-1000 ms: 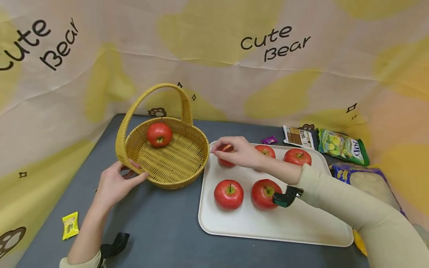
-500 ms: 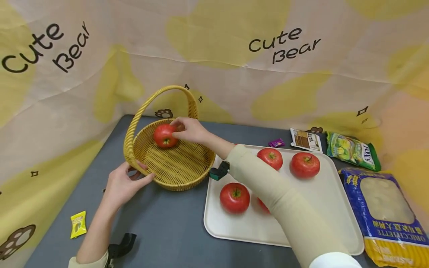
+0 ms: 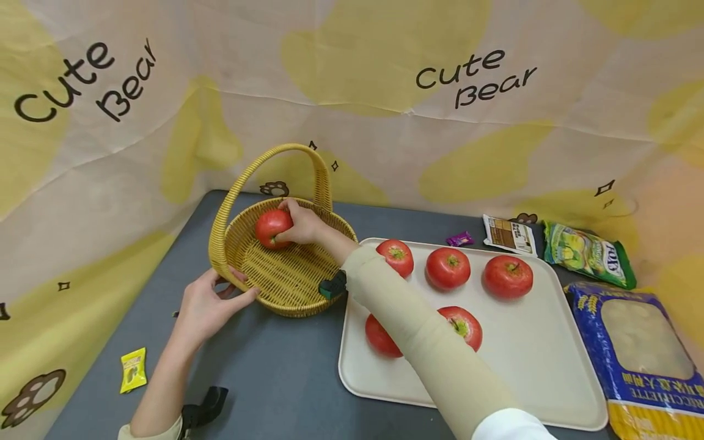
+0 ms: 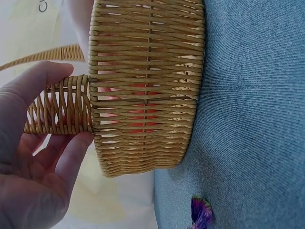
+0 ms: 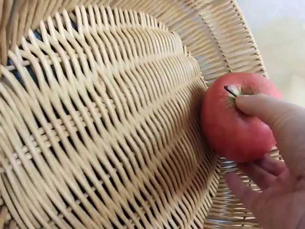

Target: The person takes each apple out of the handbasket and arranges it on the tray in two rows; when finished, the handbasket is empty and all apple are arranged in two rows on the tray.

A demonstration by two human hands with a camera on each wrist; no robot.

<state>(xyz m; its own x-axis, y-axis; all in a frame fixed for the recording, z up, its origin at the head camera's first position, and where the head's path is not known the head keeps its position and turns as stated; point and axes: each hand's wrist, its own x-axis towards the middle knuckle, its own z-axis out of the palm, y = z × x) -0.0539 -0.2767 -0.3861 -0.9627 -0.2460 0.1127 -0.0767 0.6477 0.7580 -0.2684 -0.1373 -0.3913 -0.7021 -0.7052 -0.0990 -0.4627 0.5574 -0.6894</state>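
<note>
A yellow wicker basket (image 3: 291, 308) with a tall arched handle (image 3: 220, 235) stands at the back left of the table. My left hand (image 3: 211, 302) grips the handle's lower end at the rim; in the left wrist view the thumb and fingers of that hand (image 4: 40, 157) lie on either side of the woven band. Inside the basket, my right hand (image 3: 301, 225) holds a red apple (image 3: 271, 229) against the far left wall. From the right wrist, the thumb presses near the stem of this apple (image 5: 238, 126), with fingers under its side.
A white tray (image 3: 550, 360) with several red apples (image 3: 448, 269) lies right of the basket, partly under the right sleeve. Snack packets (image 3: 588, 252) and a blue pasta bag (image 3: 640, 348) line the right side. A yellow packet (image 3: 133, 370) lies at left.
My right hand has left the tray apples, crossed left into the basket and taken hold of the apple there. My left hand keeps its grip on the handle. The head view has shifted slightly.
</note>
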